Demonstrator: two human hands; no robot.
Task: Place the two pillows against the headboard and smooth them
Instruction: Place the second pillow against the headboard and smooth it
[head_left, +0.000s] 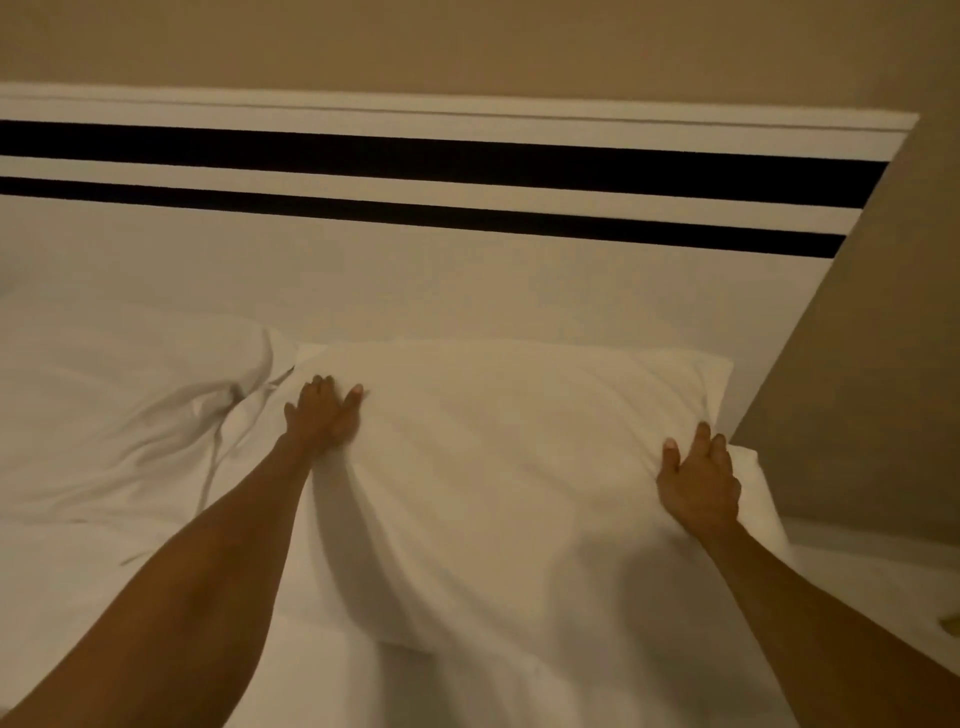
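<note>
Both arms outstretched; left hand (323, 413) and right hand (698, 480) pressed flat, fingers loosely spread, on opposite ends of near pillow (498, 457), below headboard (467, 270).

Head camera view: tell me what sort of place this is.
A bedroom, possibly a hotel room. A white headboard with two dark stripes stands against a tan wall, and both hands press a white pillow on white bedding, with a second, rumpled pillow beside it.
</note>
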